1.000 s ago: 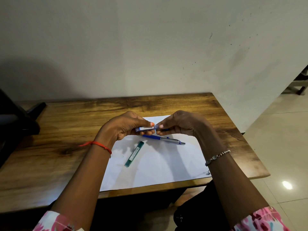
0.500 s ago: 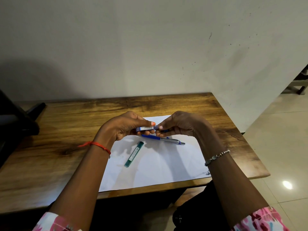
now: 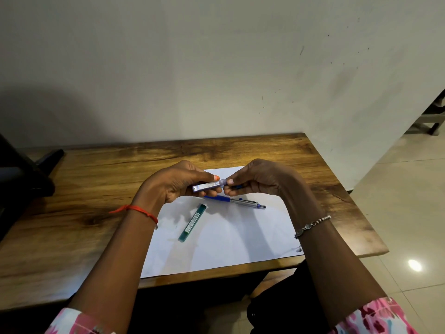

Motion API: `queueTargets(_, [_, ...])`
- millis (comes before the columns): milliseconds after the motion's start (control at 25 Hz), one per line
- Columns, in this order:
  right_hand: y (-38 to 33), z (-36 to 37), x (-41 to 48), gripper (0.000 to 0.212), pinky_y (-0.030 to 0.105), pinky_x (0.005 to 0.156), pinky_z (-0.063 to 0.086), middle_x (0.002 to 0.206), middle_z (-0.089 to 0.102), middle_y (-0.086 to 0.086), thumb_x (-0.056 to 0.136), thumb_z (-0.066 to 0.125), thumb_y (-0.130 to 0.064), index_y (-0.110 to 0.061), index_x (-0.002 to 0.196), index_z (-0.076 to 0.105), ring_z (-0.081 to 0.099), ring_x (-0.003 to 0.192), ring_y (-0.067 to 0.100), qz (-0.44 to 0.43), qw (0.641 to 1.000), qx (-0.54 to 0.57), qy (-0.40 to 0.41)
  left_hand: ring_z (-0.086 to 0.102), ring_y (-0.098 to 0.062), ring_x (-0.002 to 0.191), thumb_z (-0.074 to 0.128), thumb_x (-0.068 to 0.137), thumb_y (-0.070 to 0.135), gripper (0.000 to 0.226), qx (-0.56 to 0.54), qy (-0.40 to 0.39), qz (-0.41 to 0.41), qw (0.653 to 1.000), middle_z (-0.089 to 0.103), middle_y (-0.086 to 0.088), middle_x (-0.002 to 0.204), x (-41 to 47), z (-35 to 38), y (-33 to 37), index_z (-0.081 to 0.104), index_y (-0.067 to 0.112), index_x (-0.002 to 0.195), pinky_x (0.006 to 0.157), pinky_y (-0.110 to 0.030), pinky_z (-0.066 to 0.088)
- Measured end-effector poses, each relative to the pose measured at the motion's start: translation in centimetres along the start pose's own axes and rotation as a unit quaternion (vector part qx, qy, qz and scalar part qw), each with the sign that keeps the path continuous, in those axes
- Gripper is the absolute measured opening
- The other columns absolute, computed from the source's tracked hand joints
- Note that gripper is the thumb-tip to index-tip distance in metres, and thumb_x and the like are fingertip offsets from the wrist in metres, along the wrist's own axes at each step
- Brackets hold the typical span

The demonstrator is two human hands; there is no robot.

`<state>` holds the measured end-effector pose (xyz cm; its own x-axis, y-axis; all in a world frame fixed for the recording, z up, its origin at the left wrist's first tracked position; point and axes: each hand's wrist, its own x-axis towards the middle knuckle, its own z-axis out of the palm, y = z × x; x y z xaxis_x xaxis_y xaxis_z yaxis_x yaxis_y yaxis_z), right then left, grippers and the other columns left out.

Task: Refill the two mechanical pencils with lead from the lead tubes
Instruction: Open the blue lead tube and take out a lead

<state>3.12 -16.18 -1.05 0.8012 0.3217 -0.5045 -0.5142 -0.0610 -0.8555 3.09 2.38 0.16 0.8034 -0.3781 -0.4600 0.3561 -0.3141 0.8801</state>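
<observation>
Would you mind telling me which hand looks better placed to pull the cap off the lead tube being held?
The right hand, I think: its fingertips already pinch the cap end of the purple lead tube, while the left hand grips the tube's body and steadies it.

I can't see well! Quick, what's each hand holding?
Left hand: closed on the lead tube.
Right hand: pinching the tube's cap end, with something blue tucked inside.

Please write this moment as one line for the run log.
left hand: holds purple lead tube | right hand: pinches tube cap end, holds blue item | green lead tube, blue pencil: on paper
</observation>
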Motion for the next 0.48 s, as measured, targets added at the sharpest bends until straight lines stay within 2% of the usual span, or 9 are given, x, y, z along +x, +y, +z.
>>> queueTargets(240, [-0.27,0.02,-0.41,0.012,0.02,0.057,0.057,0.062,0.071,0.012,0.085,0.052,0.011,0.009,0.082,0.064,0.069,0.057,0.016,-0.006,1.0,0.003,0.005,0.068,-0.007,0.056,0.056,0.087,0.009,0.019,-0.002,-0.01,0.008,1.0,0.075,-0.001,0.067,0.24,-0.31,-0.2,0.068,-0.005,0.091,0.051,-0.014,0.053])
queueTargets(360, [-0.29,-0.22,-0.36,0.01,0.019,0.056,0.056,0.061,0.07,0.01,0.084,0.055,0.007,0.008,0.082,0.065,0.068,0.055,0.014,-0.012,1.0,0.002,0.021,0.07,-0.01,0.059,0.057,0.087,0.01,0.019,-0.004,-0.014,0.014,1.0,0.075,-0.002,0.07,0.29,-0.42,-0.31,0.068,-0.003,0.092,0.051,-0.015,0.053])
queueTargets(480, [-0.4,-0.39,-0.34,0.007,0.015,0.051,0.052,0.059,0.067,0.006,0.084,0.061,0.0,0.003,0.08,0.066,0.062,0.049,0.009,-0.033,0.998,-0.007,0.045,0.071,-0.012,0.065,0.057,0.086,0.012,0.016,-0.01,-0.023,0.029,0.999,0.075,-0.003,0.077,0.38,-0.49,-0.49,0.069,0.003,0.091,0.059,-0.019,0.057])
